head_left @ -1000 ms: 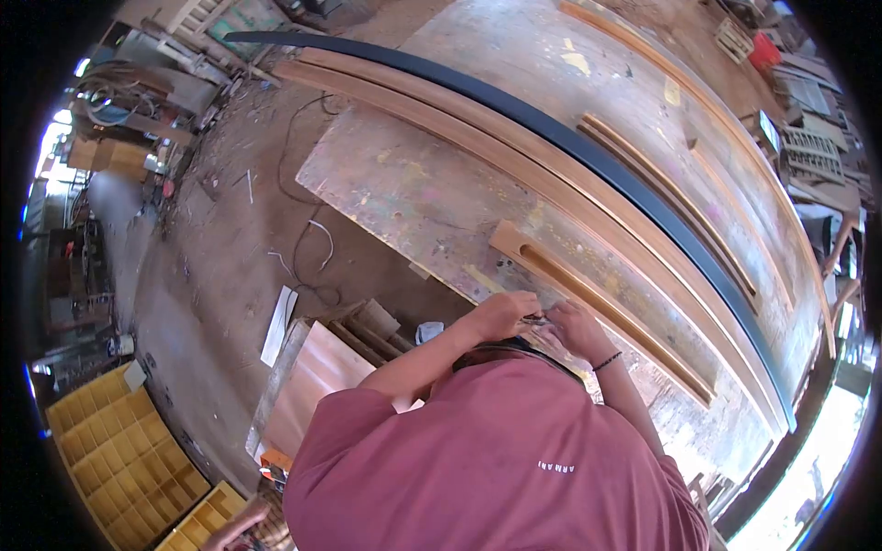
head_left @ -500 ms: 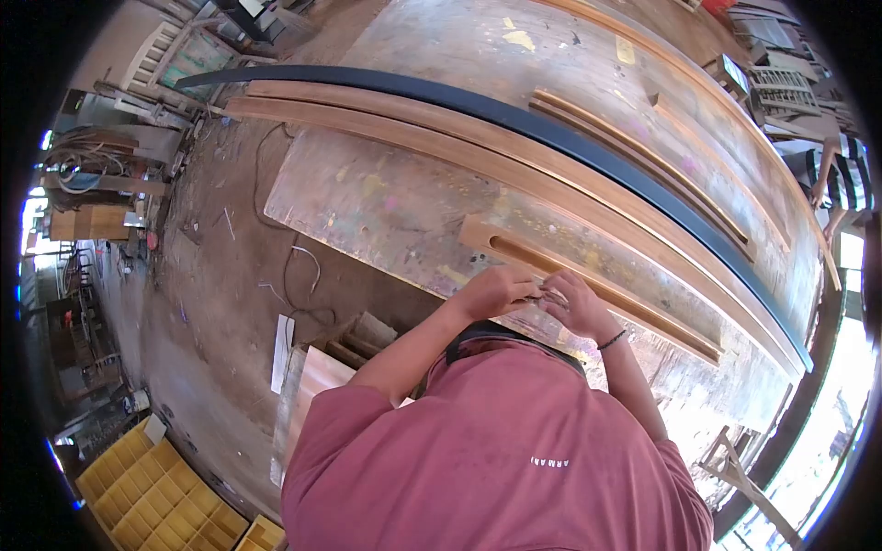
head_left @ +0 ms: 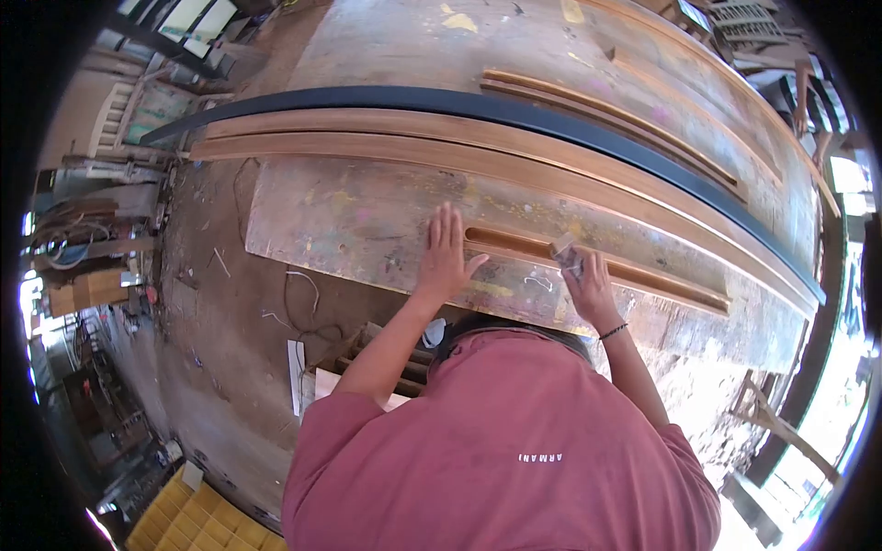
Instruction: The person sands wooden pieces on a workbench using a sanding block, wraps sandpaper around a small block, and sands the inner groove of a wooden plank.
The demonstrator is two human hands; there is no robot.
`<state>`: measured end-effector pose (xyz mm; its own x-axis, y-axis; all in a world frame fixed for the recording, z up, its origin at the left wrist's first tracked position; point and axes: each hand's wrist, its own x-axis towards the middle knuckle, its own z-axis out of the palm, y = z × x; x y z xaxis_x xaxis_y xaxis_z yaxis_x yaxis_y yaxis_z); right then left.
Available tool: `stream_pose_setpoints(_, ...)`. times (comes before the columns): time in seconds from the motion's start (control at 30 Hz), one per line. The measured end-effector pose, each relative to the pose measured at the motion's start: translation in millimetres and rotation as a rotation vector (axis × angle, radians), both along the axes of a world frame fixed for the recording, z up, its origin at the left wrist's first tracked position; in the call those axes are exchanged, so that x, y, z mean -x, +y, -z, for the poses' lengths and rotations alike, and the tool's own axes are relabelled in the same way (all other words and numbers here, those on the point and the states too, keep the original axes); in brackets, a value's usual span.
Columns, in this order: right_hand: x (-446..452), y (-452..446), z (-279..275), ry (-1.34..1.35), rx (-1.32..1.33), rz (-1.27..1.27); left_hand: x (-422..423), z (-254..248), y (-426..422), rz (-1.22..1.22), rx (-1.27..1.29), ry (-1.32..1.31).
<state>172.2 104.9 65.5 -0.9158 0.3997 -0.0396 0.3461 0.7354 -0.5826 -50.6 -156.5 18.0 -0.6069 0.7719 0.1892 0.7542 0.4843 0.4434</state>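
Observation:
A wooden piece with a long rounded groove [head_left: 661, 280] lies on the worktable [head_left: 317, 216] in front of me. My left hand [head_left: 444, 253] is spread flat over its left end, fingers stretched out and holding nothing. Between the fingers of my right hand [head_left: 591, 286] is a small greyish folded piece [head_left: 565, 254] that looks like sandpaper. That piece is at the groove, left of the wood's middle; whether it presses inside cannot be made out. A thin white curl [head_left: 538, 283] lies on the tabletop between my hands.
Beyond the grooved piece run long wooden strips [head_left: 367, 150] and a dark blue-black strip [head_left: 423, 99]. Another wooden length [head_left: 606, 124] lies farther back. A yellow compartmented crate [head_left: 197, 519] stands at lower left. At far right another person's arm [head_left: 801, 96] shows.
My hands, together around a small thing before, have parted. The left has opened flat on the wood's left end; the right has carried the folded piece to the groove. The view has shifted.

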Motion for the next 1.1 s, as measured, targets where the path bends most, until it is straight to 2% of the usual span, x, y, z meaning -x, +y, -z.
stream_pose_setpoints(0.07, -12.2, 5.6, 7.3, -0.026, -0.045, 0.089, -0.7, 10.8, -9.3, 0.026, 0.301, 0.052)
stream_pose_setpoints(0.13, -20.9, 8.3, 19.4, 0.010, -0.274, 0.186, -4.6, 14.2, -7.5, 0.022, 0.288, 0.075)
stream_pose_setpoints(0.4, -23.8, -12.0, 55.8, -0.013, -0.482, 0.300, -32.3, 2.7, 1.2, 0.081, 0.265, 0.007)
stream_pose_setpoints(0.47, -17.7, -14.7, 57.2, -0.011, -0.498, 0.300, -33.5, -1.4, -0.5, 0.214, 0.170, -0.076)
stream_pose_setpoints(0.6, 4.5, -25.9, 45.8, 0.009, -0.403, 0.179, 1.6, 2.1, -13.1, 0.147, 0.006, -0.141)
stream_pose_setpoints(0.67, 25.4, -36.7, 34.9, 0.139, -0.228, -0.027, 30.4, -0.5, -15.2, 0.102, -0.060, -0.083)
stream_pose_setpoints(0.7, 36.3, -43.4, 29.2, 0.137, -0.226, -0.024, 39.4, -1.4, -14.6, 0.105, -0.058, -0.084)
stream_pose_setpoints(0.77, 60.8, -55.6, 19.6, 0.155, -0.091, -0.205, 54.6, -3.5, -10.5, 0.168, -0.036, -0.082)
stream_pose_setpoints(0.9, 101.1, -65.3, 11.4, 0.112, -0.039, -0.247, 66.0, 0.2, -1.4, 0.197, -0.019, -0.052)
stream_pose_setpoints(1.0, 113.9, -59.0, 5.0, 0.094, -0.075, -0.334, 69.3, 13.9, 0.9, 0.217, -0.062, -0.071)
stream_pose_setpoints(1.1, 111.4, -46.4, 3.0, 0.087, 0.010, -0.445, 68.1, 27.2, 1.6, 0.188, -0.147, -0.089)
